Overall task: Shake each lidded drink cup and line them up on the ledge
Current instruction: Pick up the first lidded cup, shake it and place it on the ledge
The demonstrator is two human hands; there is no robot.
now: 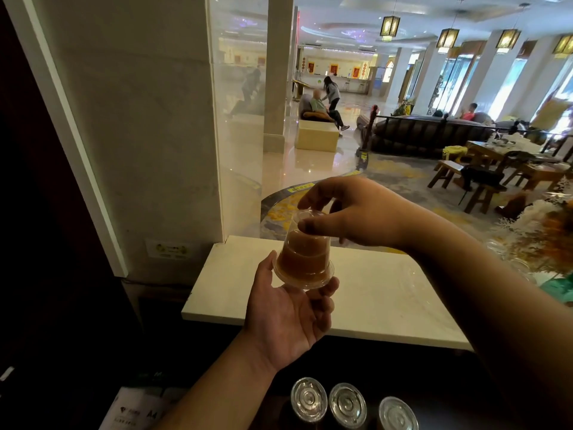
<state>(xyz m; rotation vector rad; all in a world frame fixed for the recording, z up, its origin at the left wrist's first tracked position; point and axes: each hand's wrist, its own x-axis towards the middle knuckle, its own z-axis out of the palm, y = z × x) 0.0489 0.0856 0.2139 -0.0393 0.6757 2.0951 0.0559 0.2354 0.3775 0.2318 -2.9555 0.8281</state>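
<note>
The shaking step looked under way — the clear plastic lidded cup of brown drink [302, 256] was held upside down above the pale stone ledge [387, 293], the left hand [288, 318] cupping its lid, the right hand [350, 209] pinching its base. Next, righting it and setting it on the bare ledge. Three clear-lidded cups [347, 405] waited below; beyond lay a glossy-floored lobby.

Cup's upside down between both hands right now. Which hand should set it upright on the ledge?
Probably the right hand: its fingers pinch the narrow base of the inverted cup from above, directly over the bare white ledge. The left hand only cradles the lid end from below, nearer the three lidded cups waiting below.
</note>
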